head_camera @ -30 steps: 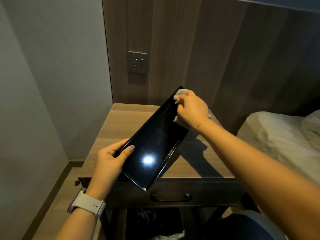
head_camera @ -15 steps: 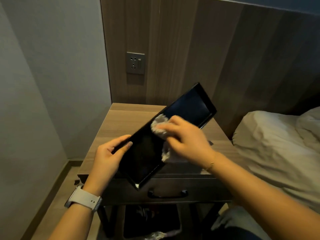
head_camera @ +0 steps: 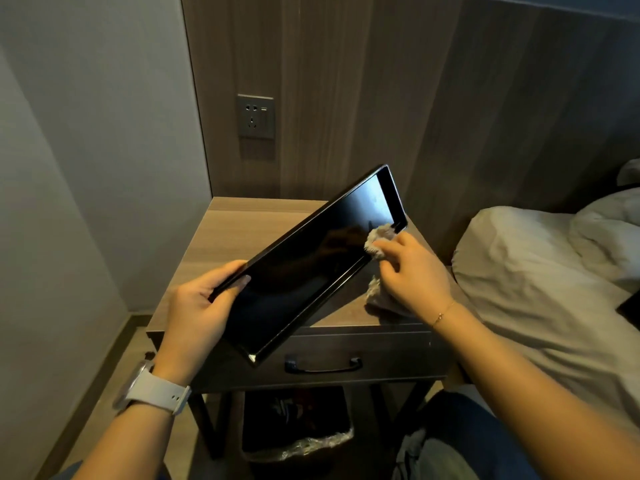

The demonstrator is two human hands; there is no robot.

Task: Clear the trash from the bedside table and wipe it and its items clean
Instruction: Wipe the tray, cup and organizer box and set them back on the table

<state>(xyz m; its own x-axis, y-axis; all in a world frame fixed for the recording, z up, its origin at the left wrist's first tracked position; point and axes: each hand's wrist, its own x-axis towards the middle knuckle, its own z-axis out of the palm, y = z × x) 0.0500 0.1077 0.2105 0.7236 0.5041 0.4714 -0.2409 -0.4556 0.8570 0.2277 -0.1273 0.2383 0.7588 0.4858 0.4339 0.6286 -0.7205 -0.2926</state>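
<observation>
1. Head view: left hand (head_camera: 197,306) grips black tray's (head_camera: 304,268) near left edge, tray tilted above tabletop (head_camera: 221,230).
2. Right hand (head_camera: 412,271) pinches crumpled cloth (head_camera: 375,237) against tray's far right rim.
3. Bed (head_camera: 540,271) just right.

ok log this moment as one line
left hand holds black tray tilted above bedside table | right hand presses cloth near tray's far end

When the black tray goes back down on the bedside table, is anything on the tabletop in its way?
Nothing visible. The left hand holds the black tray tilted above the bedside table, whose visible top is bare wood. Only the cloth in the right hand trails over the right edge.
</observation>
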